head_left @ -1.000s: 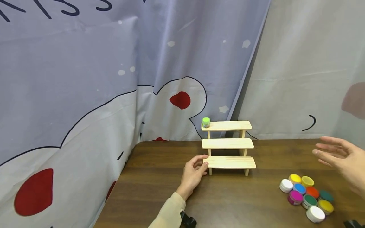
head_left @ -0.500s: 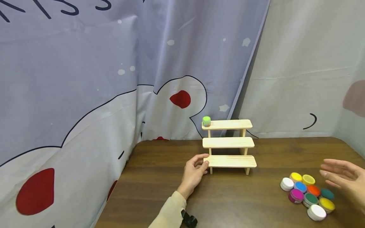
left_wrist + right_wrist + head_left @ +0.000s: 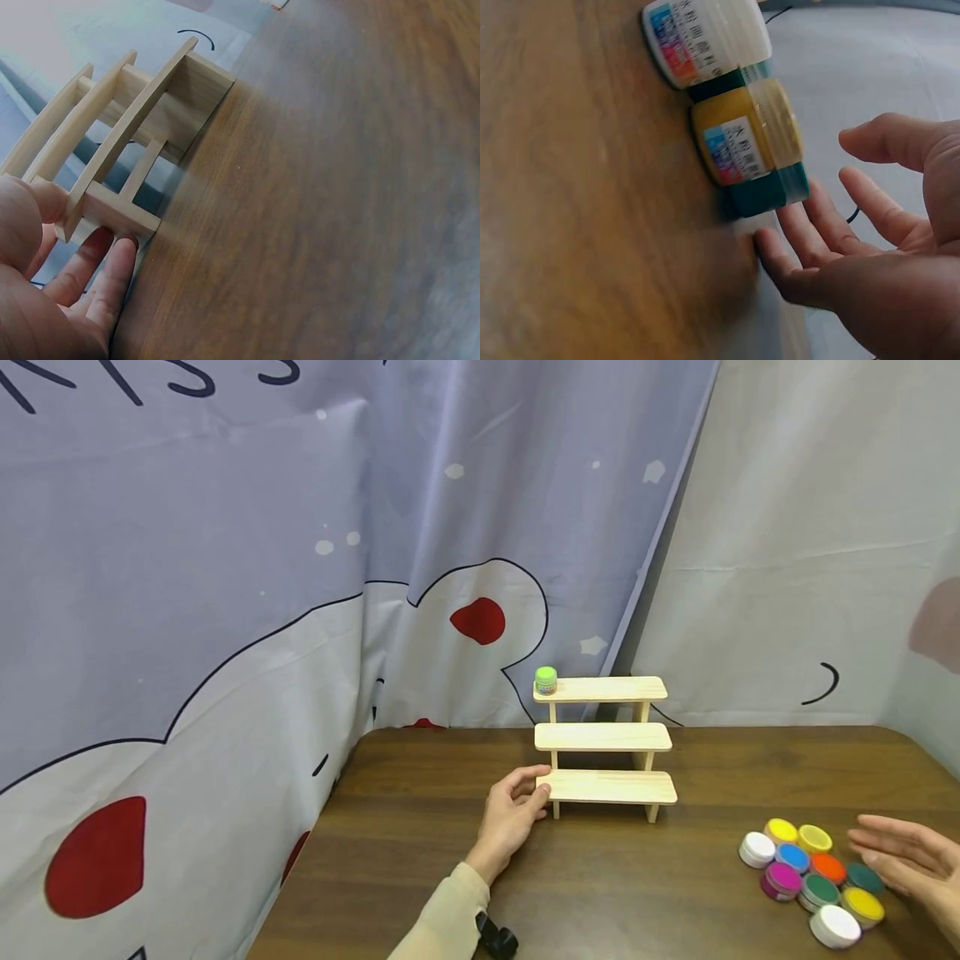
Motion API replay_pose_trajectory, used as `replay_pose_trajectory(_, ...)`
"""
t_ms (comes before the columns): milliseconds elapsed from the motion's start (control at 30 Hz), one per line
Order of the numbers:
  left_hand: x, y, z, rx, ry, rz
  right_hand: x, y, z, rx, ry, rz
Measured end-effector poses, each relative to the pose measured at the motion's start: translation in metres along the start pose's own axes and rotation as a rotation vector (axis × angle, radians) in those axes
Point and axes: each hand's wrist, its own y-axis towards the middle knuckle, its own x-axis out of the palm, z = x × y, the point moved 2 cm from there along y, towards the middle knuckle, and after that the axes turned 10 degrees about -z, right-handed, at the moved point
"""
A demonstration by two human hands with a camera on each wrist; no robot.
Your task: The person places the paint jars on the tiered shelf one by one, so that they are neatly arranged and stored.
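Ten round plastic jars (image 3: pixel 819 889): bunched on the brown wooden table (image 3: pixel 637 885), likely for easy reach; lids three yellow, two white, one each blue, orange, magenta, green, teal.
Right grip (image 3: pixel 911 862): loose, holding nothing, beside the teal-lidded jar (image 3: pixel 865 877); contact unclear.
Left grip (image 3: pixel 507 818): pinching the pale wooden lowest shelf (image 3: pixel 611 786) by its left end, probably for steadiness.
Pale wooden stand (image 3: pixel 603 737): three shelves.
One lime-green-lidded jar (image 3: pixel 546 681): top shelf (image 3: pixel 611 689), left end, seemingly leaving room alongside.

Looks like a curtained-off corner, closed in by cartoon-printed curtains (image 3: pixel 262 485) behind a brown bench (image 3: pixel 412 814); cannot tell whether home or workplace.
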Motion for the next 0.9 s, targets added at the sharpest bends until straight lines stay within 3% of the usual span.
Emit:
replay_pose_trajectory(133, 0.000, 0.000, 0.001, 0.000, 0.002, -0.002, 0.002, 0.000, 0.010, -0.170, 0.167, -0.023)
replay_pose_trajectory(267, -0.001, 0.000, 0.001, -0.001, 0.003, -0.008, 0.004, 0.001, 0.019, -0.321, 0.338, -0.103)
replay_pose_trajectory(500, -0.001, -0.001, 0.001, 0.005, 0.005, -0.005, 0.003, 0.000, 0.026, -0.276, 0.282, -0.178)
replay_pose_trajectory(733, -0.001, -0.001, 0.000, 0.001, 0.015, -0.003, -0.001, 0.001, 0.037, -0.366, 0.376, -0.265)
replay_pose_trajectory(900, -0.001, -0.001, 0.000, 0.002, 0.022, -0.003, -0.004, 0.002, 0.047, -0.413, 0.324, -0.343)
